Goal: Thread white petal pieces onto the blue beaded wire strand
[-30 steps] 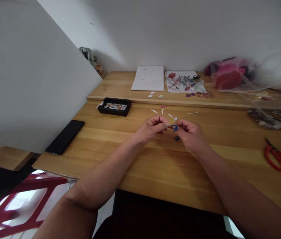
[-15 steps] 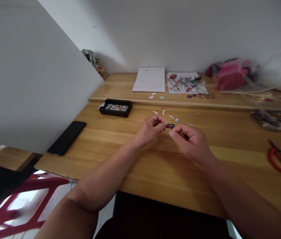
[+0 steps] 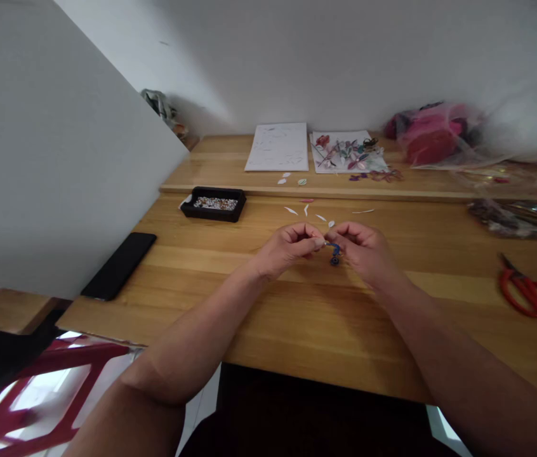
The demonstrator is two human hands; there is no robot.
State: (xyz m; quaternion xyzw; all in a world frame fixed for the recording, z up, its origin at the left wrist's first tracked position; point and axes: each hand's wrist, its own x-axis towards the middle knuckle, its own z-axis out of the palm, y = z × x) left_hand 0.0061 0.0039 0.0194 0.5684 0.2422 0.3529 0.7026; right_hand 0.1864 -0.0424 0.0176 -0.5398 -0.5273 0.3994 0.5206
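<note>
Between my hands hangs a small blue curled ornament [image 3: 334, 254], its lower end a round coil. My left hand [image 3: 292, 246] pinches its upper left end between thumb and forefinger. From the other side my right hand [image 3: 361, 246] closes its thumb and forefinger at the upper part of the ornament; what exactly those fingertips grip is partly hidden. Just beyond my fingers, several thin white leaf-shaped pieces [image 3: 320, 218] and a small red one [image 3: 306, 200] lie on the wooden table [image 3: 259, 317].
A black tray [image 3: 214, 214] of small beads stands left, with a black phone [image 3: 120, 265] nearer the edge. Red-handled scissors [image 3: 532, 295] lie right. On the raised back shelf are a white sheet [image 3: 278, 147], colourful wire flowers [image 3: 354, 155] and a pink bag [image 3: 433, 136].
My hands have come closer together. The blue ornament now hangs lower and shows more of its coil. The whole view has shifted slightly.
</note>
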